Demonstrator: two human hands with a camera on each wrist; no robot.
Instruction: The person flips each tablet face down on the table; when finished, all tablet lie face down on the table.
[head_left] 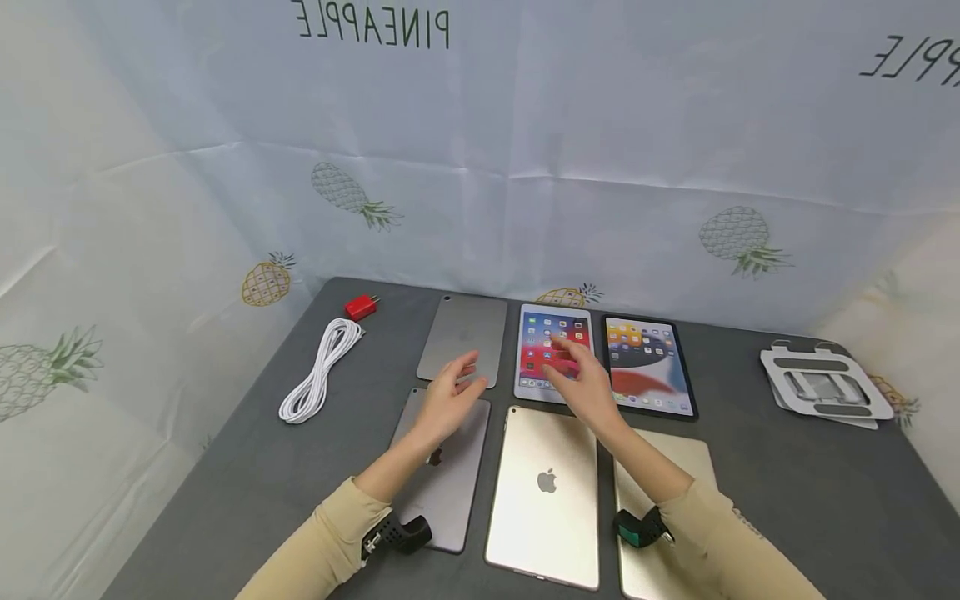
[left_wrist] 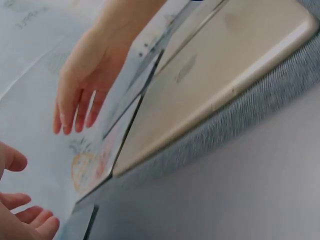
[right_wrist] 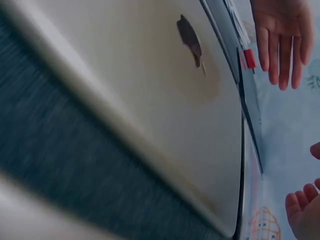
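Note:
My left hand (head_left: 450, 404), fingers relaxed, hovers above a dark grey tablet (head_left: 455, 487) lying back-up, with its fingertips over the lower edge of a grey tablet (head_left: 467, 329) behind it. My right hand (head_left: 587, 387) holds nothing; its loosely bent fingers overlap a white-framed tablet (head_left: 528, 375) with a lit home screen. To its right lies a black-framed tablet (head_left: 651, 367), also lit. Between my forearms a gold tablet (head_left: 543, 508) lies back-up, and a second gold tablet (head_left: 693, 458) is partly hidden under my right arm. In the left wrist view the right hand (left_wrist: 92, 75) shows straight fingers.
A coiled white cable (head_left: 318, 375) and a red plug adapter (head_left: 362, 307) lie at the left of the grey table (head_left: 247, 500). At the far right is a folded white stand (head_left: 825, 383). A pineapple-print curtain (head_left: 562, 125) rises behind the table.

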